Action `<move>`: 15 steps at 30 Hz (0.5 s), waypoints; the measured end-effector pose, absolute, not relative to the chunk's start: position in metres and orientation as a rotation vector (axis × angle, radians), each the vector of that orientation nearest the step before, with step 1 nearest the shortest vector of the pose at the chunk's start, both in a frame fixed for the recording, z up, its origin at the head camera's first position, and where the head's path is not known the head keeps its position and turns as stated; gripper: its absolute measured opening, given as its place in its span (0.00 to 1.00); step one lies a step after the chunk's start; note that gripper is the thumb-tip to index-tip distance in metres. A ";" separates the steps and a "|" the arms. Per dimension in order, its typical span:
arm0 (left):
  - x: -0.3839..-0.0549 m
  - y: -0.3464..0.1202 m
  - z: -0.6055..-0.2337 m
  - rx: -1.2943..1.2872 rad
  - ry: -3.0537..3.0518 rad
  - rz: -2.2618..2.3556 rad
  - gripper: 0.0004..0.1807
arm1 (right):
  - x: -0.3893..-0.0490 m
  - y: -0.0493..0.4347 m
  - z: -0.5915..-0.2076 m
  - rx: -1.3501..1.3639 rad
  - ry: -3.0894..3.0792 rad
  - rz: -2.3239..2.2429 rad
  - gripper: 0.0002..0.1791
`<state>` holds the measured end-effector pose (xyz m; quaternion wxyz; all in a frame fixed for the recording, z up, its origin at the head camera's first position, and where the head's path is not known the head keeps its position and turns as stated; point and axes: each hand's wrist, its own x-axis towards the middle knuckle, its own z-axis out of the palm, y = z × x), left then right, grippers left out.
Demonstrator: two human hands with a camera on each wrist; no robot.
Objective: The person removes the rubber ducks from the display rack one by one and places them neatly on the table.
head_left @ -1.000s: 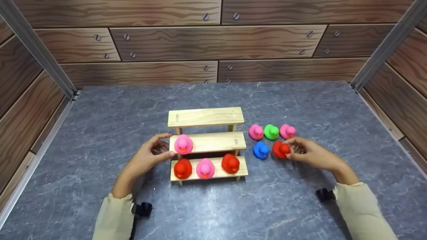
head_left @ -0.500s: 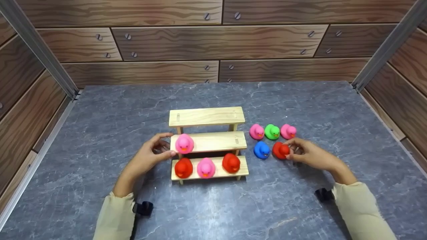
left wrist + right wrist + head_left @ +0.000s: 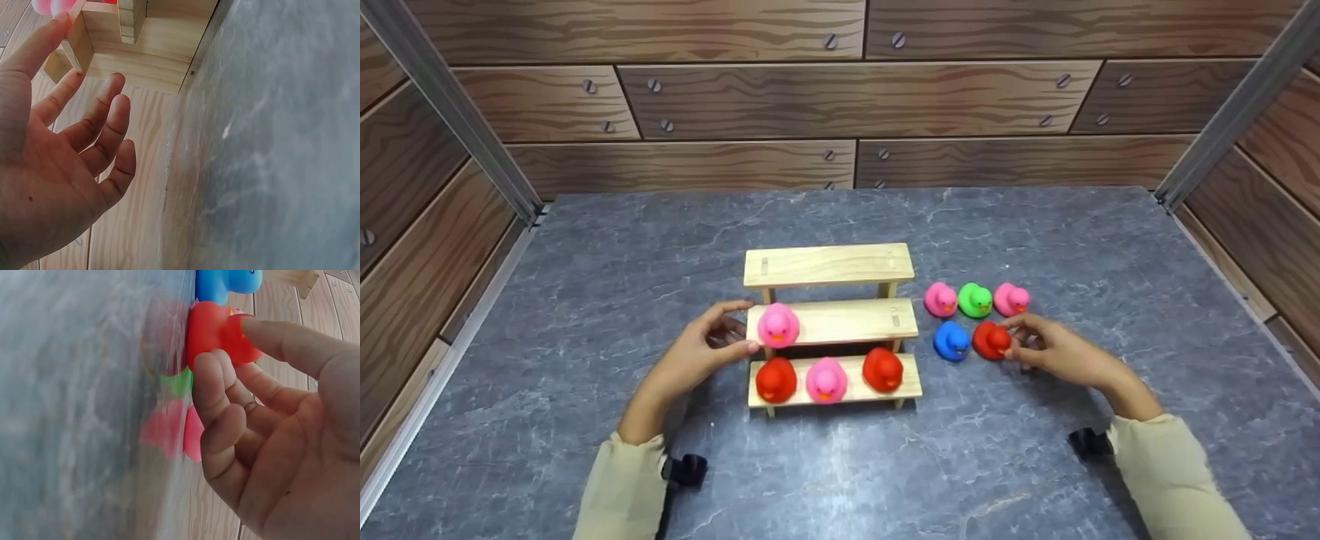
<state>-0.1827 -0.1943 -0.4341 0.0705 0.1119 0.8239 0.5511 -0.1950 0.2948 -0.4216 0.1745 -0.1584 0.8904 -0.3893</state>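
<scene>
Right of the wooden stand (image 3: 828, 265), in the head view, a red duck (image 3: 987, 341) sits just beside the blue duck (image 3: 951, 342), which lies between it and the stand. Its body-to-head line runs roughly sideways, head toward the right hand (image 3: 1057, 356), the nearer one, which pinches it. The left hand (image 3: 690, 360) is at the stand's far left end. Gray table (image 3: 825, 480) spreads below; wood-patterned panels (image 3: 855, 99) back it. From the left wrist, thumb and forefinger grip the stand. From the right wrist, thumb and fingers hold the duck low; whether it touches the table, I cannot tell.
</scene>
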 end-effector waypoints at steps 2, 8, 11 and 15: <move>-0.183 -0.194 -0.434 0.336 2.481 1.651 0.30 | -0.195 0.294 -0.421 -0.423 2.521 -1.116 0.25; -0.183 -0.194 -0.434 0.336 2.490 1.649 0.30 | -0.195 0.292 -0.420 -0.407 2.541 -1.108 0.26; -0.183 -0.194 -0.434 0.330 2.487 1.653 0.30 | -0.195 0.291 -0.420 -0.410 2.550 -1.100 0.26; -0.183 -0.194 -0.434 0.335 2.495 1.652 0.30 | -0.195 0.291 -0.421 -0.446 2.572 -1.104 0.24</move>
